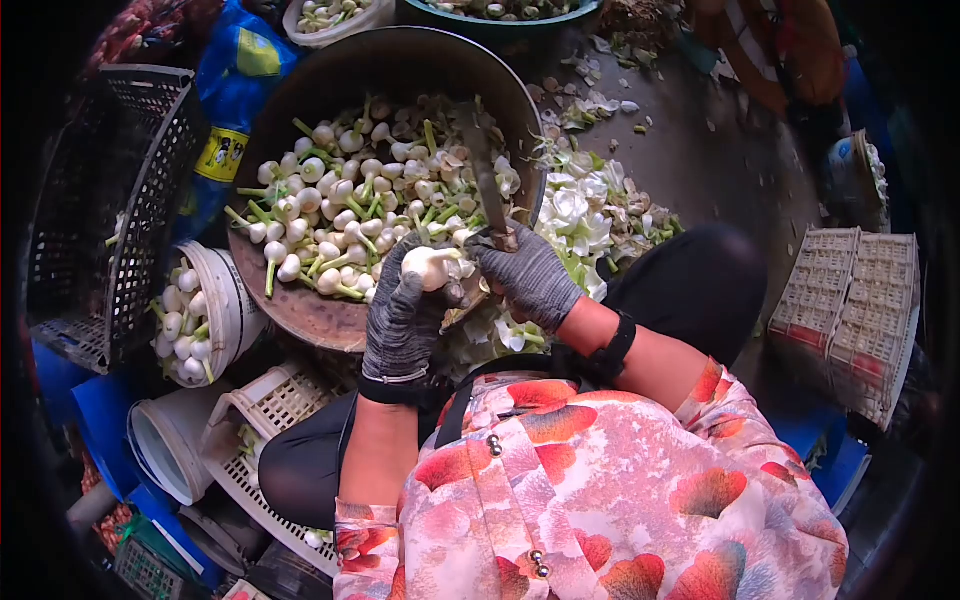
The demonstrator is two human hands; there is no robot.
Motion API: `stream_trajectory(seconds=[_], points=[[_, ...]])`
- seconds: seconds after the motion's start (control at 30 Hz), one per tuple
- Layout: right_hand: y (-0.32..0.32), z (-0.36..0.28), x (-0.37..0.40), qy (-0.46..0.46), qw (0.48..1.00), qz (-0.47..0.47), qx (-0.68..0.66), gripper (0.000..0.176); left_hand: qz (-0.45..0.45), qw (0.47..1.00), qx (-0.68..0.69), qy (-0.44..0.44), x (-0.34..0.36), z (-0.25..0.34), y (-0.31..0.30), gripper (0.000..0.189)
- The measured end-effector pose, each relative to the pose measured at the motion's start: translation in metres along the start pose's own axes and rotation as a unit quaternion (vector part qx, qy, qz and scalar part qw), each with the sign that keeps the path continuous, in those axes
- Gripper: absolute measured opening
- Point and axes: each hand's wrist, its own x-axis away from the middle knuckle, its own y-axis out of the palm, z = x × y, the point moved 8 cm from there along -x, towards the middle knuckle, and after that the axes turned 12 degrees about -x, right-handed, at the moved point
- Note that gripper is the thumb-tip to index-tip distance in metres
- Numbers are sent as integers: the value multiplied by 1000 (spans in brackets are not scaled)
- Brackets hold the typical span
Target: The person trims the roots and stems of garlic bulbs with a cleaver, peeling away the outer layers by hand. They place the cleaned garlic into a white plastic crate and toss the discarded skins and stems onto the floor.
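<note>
My left hand (398, 322), in a grey knit glove, is closed around a peeled white garlic bulb (427, 268) with a short green stem pointing right. My right hand (532, 278), gloved the same way, grips a knife (484, 165) by its handle, the long blade pointing up and away over the basin. Both hands are close together at the near rim of a wide metal basin (262, 308). Inside it lie many trimmed garlic bulbs (350, 195) with green stems, and brownish peelings gather on its right side.
Pale peelings (580, 210) are heaped right of the basin. At left are a black crate (150, 170), a white bucket (230, 300) of garlic and a tipped white bucket (165, 450). A cream crate (850, 300) stands at right. Another person (790, 60) is at the upper right.
</note>
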Motion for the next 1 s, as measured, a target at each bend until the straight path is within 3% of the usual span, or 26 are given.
stream_trajectory(seconds=[0.1,0.13,0.23,0.33,0.43,0.53,0.63,0.67,0.8,1.0], points=[[4,-1,5,-4,997,-21,-78,37,-2,999,36,-17,-3,-12,-15,53],[8,-13,11,-34,999,-26,-32,40,5,999,26,-20,-4,-17,-19,51],[22,-33,23,-177,981,-57,-59,41,17,998,-49,-31,-3,-16,-12,55],[17,-28,18,-150,988,-24,27,35,-35,995,-70,-62,-1,-20,-1,67],[13,-32,20,-149,986,0,81,31,-1,999,20,-47,5,-10,14,59],[8,-31,19,-168,984,-3,58,30,16,987,-151,-52,6,-7,0,57],[0,-37,18,-221,973,11,72,29,18,969,-245,4,4,8,-1,53],[-2,-40,18,-241,966,21,88,28,33,941,-332,48,4,19,2,54],[5,-70,35,-414,879,19,237,29,-3,916,-384,113,0,17,-4,54],[14,-63,32,-327,888,-20,324,33,-30,915,-401,37,3,2,-5,54]])
